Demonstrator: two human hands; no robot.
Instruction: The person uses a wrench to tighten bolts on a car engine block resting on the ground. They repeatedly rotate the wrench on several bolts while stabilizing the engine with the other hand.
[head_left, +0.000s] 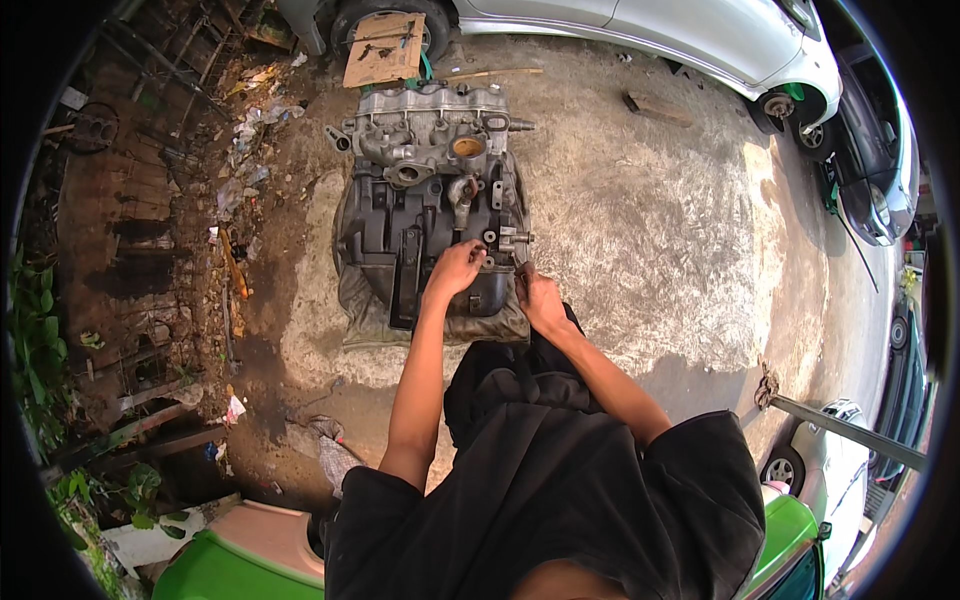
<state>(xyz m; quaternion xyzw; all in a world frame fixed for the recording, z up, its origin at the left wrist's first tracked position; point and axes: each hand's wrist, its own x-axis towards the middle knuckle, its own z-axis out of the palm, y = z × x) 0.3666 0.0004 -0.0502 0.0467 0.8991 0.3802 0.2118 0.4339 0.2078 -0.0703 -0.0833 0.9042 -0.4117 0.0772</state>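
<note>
Because the engine (430, 200) sits on the ground directly in front of the person, both hands can reach its near end, probably the reason for placing it so close. The left hand (459, 267) bends over the top of the near end, fingers curled at small fittings; I cannot tell whether they grip anything. The right hand (541, 297) is at the near right edge, fingers bent inward, and what it may hold is hidden; working from two sides perhaps gives each hand its own access. Under the engine lies a rumpled cloth (490, 328), likely there to keep grit off the metal. Around it spreads concrete (620, 230), with rubbish (240, 150) to the left. Beyond the far end, cardboard (384, 50) stands against a wheel (436, 28) of a silver car (690, 35), perhaps as a shield.
</note>
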